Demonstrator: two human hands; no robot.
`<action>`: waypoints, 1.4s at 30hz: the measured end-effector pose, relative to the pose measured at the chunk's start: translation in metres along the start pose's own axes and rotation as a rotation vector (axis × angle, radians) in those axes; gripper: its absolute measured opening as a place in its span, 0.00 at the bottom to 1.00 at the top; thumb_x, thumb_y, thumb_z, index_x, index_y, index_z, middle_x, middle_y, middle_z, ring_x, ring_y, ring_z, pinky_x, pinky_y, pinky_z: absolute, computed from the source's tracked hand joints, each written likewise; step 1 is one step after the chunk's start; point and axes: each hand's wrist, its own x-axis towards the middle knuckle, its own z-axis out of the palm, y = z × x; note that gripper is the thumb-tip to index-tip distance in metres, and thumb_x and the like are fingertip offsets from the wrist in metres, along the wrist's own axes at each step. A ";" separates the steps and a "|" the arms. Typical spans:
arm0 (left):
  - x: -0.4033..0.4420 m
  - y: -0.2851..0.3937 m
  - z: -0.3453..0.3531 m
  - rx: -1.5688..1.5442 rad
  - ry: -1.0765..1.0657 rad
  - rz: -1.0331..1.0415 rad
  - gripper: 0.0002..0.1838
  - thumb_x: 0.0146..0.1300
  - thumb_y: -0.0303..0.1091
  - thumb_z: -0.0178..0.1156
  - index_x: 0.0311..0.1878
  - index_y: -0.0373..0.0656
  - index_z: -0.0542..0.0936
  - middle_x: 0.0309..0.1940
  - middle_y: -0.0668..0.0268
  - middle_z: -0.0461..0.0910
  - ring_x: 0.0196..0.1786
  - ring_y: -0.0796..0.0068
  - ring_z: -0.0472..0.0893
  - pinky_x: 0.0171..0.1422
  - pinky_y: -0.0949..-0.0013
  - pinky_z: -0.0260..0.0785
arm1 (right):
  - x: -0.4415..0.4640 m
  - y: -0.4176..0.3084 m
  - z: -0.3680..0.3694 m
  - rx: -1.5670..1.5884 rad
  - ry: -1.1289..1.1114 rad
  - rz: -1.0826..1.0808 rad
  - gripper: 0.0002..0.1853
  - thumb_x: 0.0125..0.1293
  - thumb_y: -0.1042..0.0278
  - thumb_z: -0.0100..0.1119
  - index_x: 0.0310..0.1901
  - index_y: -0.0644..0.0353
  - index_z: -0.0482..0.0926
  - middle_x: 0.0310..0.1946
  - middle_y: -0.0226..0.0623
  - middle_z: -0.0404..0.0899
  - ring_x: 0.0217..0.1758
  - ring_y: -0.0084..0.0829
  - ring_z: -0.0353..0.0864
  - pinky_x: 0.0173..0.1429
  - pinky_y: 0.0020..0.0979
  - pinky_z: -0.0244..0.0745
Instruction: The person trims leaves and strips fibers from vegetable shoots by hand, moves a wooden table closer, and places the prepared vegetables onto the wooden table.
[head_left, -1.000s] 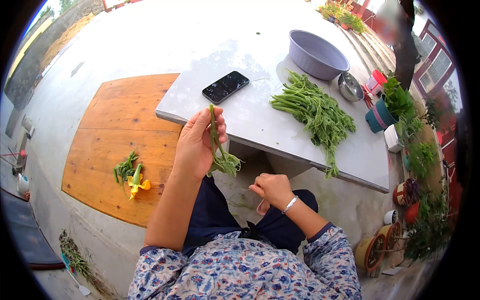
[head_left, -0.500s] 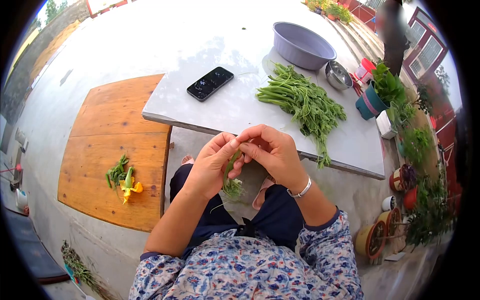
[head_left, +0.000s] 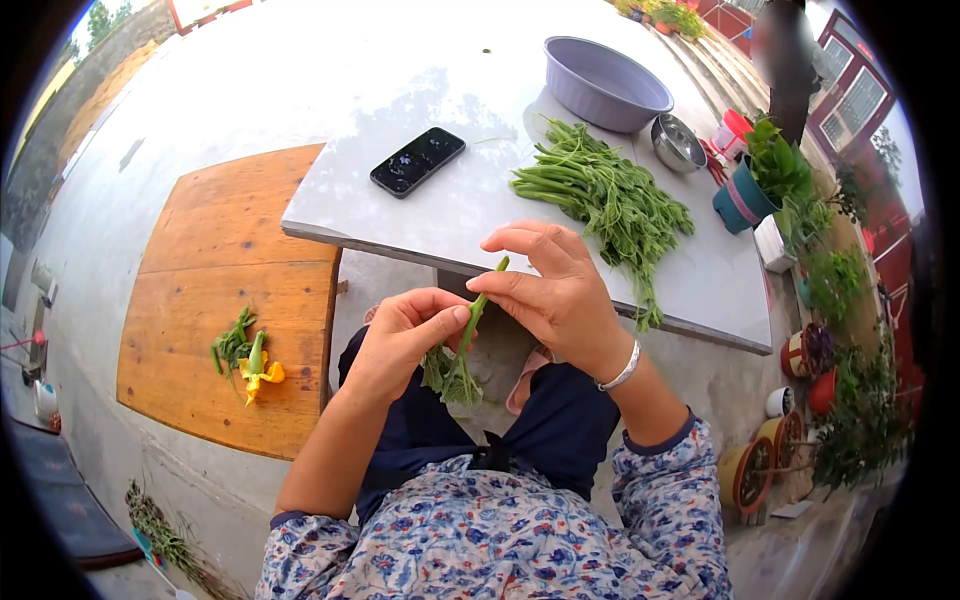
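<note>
Concrete courtyard ground (head_left: 180, 90) is spreading around two tables, clock directions being counted from the person's two hands. One grey-topped table (head_left: 385, 222) is stretching from 11 to 3 o'clock, and one wooden table (head_left: 215, 245) is standing at 9 o'clock.

Between the hands, one leafy green shoot (head_left: 474, 325) is slanting, its bare stem end pointing to 1 o'clock and its leaves hanging toward 7, over the lap. The left hand (head_left: 400, 338) is pinching the stem tightly, thumb against bent forefinger. The right hand (head_left: 560, 288) is meeting the stem near its upper end, its uppermost finger arching away from the rest; whether its fingertips are gripping a thin strand, I cannot tell. One silver-coloured bracelet (head_left: 622, 367) is circling the right wrist.

On the grey top, one large pile of leafy shoots (head_left: 608, 195) is lying at 2 o'clock, some leaves drooping over the near edge. One black smartphone (head_left: 418, 162) is resting at 11. One lavender basin (head_left: 605, 108) is sitting at 1, one metal bowl (head_left: 680, 147) just beside it toward 2, and one teal flowerpot (head_left: 742, 205) is standing farther out at 2.

On the wooden table, one yellow squash blossom (head_left: 262, 372) is lying between 8 and 9 o'clock, touching one small heap of greens (head_left: 234, 340).
</note>
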 end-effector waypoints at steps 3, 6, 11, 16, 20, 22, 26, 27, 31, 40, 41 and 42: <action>0.001 -0.002 0.000 0.008 0.008 0.005 0.10 0.67 0.32 0.60 0.43 0.35 0.81 0.31 0.67 0.81 0.33 0.81 0.78 0.40 0.78 0.70 | -0.001 -0.003 -0.003 -0.083 -0.107 -0.100 0.06 0.56 0.67 0.65 0.36 0.49 0.85 0.39 0.25 0.80 0.53 0.27 0.77 0.66 0.39 0.62; 0.001 0.000 0.001 -0.045 0.004 -0.025 0.10 0.67 0.33 0.60 0.43 0.35 0.81 0.31 0.67 0.81 0.33 0.82 0.77 0.40 0.79 0.69 | -0.004 0.000 -0.003 -0.128 -0.119 -0.159 0.05 0.57 0.65 0.64 0.36 0.48 0.85 0.37 0.23 0.80 0.51 0.25 0.78 0.70 0.42 0.58; -0.002 0.002 0.002 -0.041 -0.033 -0.038 0.10 0.66 0.33 0.62 0.44 0.35 0.81 0.32 0.67 0.81 0.35 0.83 0.77 0.42 0.79 0.69 | -0.004 -0.002 -0.002 -0.136 -0.121 -0.163 0.02 0.56 0.66 0.64 0.32 0.49 0.83 0.32 0.20 0.79 0.46 0.23 0.79 0.69 0.41 0.61; 0.001 -0.002 -0.001 0.018 -0.029 0.010 0.08 0.63 0.28 0.65 0.42 0.35 0.80 0.34 0.64 0.82 0.35 0.78 0.80 0.42 0.75 0.73 | -0.007 -0.008 -0.002 -0.229 -0.087 -0.177 0.01 0.55 0.68 0.64 0.30 0.51 0.82 0.30 0.22 0.79 0.42 0.24 0.79 0.65 0.39 0.64; 0.001 -0.008 0.010 -0.030 0.052 0.138 0.07 0.62 0.27 0.65 0.41 0.36 0.80 0.33 0.64 0.82 0.36 0.77 0.81 0.43 0.75 0.73 | -0.010 -0.009 -0.002 -0.100 0.017 -0.044 0.03 0.52 0.69 0.68 0.30 0.52 0.83 0.28 0.25 0.78 0.39 0.26 0.79 0.55 0.36 0.67; 0.001 -0.015 0.014 -0.078 0.049 0.185 0.07 0.63 0.27 0.64 0.42 0.35 0.80 0.34 0.64 0.83 0.37 0.79 0.81 0.44 0.76 0.72 | -0.017 -0.010 0.006 0.067 0.038 0.114 0.03 0.52 0.70 0.68 0.29 0.54 0.83 0.28 0.27 0.78 0.38 0.28 0.78 0.52 0.34 0.68; 0.002 -0.026 0.017 -0.193 0.049 0.254 0.07 0.64 0.26 0.63 0.44 0.36 0.80 0.35 0.65 0.83 0.38 0.80 0.81 0.46 0.77 0.71 | -0.033 -0.018 0.025 0.808 0.076 0.586 0.04 0.61 0.70 0.66 0.35 0.60 0.82 0.29 0.30 0.80 0.37 0.28 0.78 0.49 0.30 0.70; 0.002 -0.026 0.018 -0.229 0.049 0.276 0.07 0.64 0.26 0.63 0.44 0.37 0.80 0.35 0.65 0.83 0.39 0.80 0.81 0.46 0.77 0.71 | -0.034 -0.021 0.030 1.257 0.106 0.824 0.05 0.63 0.69 0.65 0.37 0.61 0.81 0.29 0.31 0.80 0.38 0.27 0.78 0.50 0.29 0.71; 0.002 -0.020 0.022 -0.246 0.077 0.256 0.07 0.64 0.27 0.63 0.44 0.37 0.80 0.35 0.65 0.83 0.38 0.79 0.81 0.46 0.76 0.72 | -0.033 -0.019 0.044 1.532 0.208 0.870 0.07 0.67 0.69 0.62 0.40 0.63 0.80 0.32 0.31 0.80 0.39 0.25 0.78 0.50 0.26 0.72; -0.006 -0.018 0.020 -0.258 0.091 0.182 0.07 0.65 0.28 0.62 0.44 0.36 0.80 0.34 0.66 0.82 0.37 0.80 0.80 0.45 0.76 0.71 | -0.020 -0.008 0.034 1.498 0.088 0.914 0.08 0.66 0.66 0.63 0.41 0.61 0.82 0.37 0.31 0.82 0.41 0.21 0.79 0.47 0.25 0.73; -0.007 -0.016 0.019 -0.215 0.114 0.188 0.06 0.65 0.27 0.61 0.43 0.36 0.79 0.33 0.66 0.81 0.36 0.79 0.79 0.44 0.75 0.71 | -0.020 -0.007 0.032 1.499 0.084 0.914 0.08 0.66 0.66 0.63 0.41 0.61 0.82 0.37 0.31 0.82 0.41 0.21 0.79 0.47 0.25 0.73; -0.007 -0.014 0.018 -0.171 0.136 0.192 0.05 0.65 0.26 0.60 0.42 0.36 0.79 0.31 0.65 0.81 0.34 0.78 0.79 0.42 0.75 0.72 | -0.020 -0.005 0.028 1.233 0.025 0.827 0.07 0.64 0.66 0.64 0.39 0.59 0.84 0.37 0.30 0.82 0.40 0.22 0.79 0.47 0.25 0.72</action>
